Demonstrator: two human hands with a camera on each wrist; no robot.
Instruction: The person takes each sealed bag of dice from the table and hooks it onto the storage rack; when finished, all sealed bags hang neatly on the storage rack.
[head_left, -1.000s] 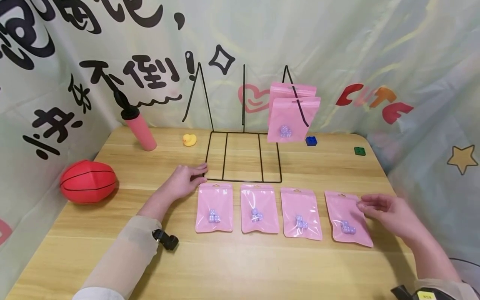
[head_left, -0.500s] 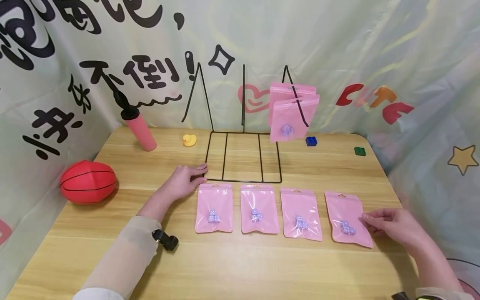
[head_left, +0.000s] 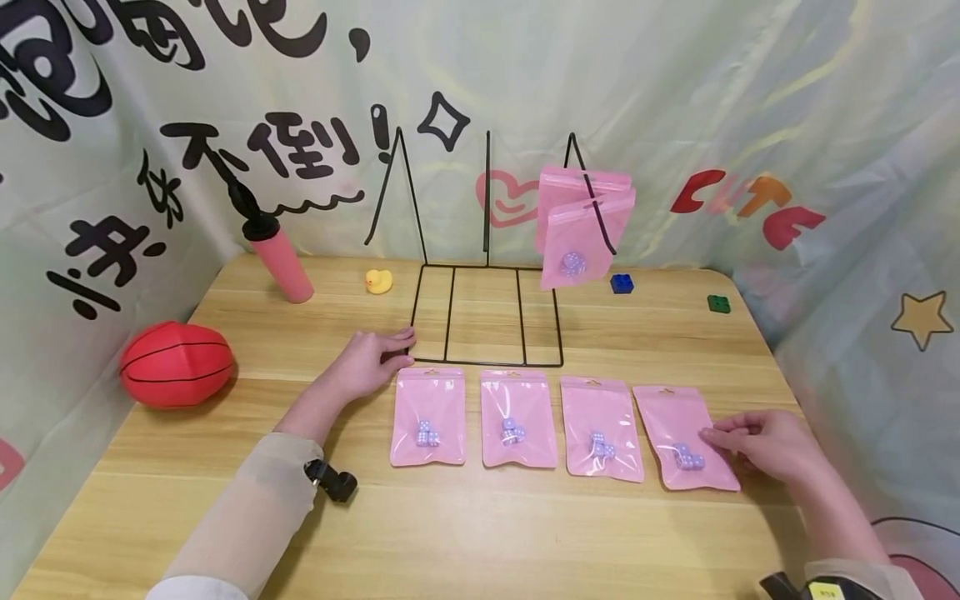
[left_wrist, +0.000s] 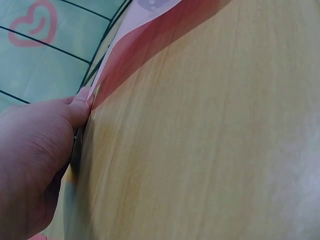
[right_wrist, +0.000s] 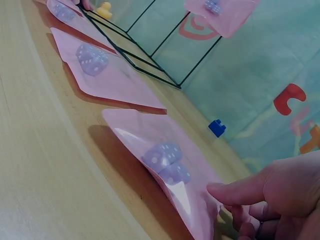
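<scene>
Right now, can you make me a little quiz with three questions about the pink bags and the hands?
1. How many pink bags lie flat on the table?
2. True or false: the right hand pinches the edge of the rightmost bag.
3. What does the left hand touch: A) the red ball, B) the wire rack, C) the yellow duck?

Key: 1. Four. 2. True; the right wrist view shows that edge lifted. 3. B, at its front left corner.

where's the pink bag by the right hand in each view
Head: rightmost pink bag in the table row, lower right.
Left wrist: not in it.
Right wrist: nearest bag, lower centre, edge lifted at the right hand.
Shared landmark: black wire rack.
</scene>
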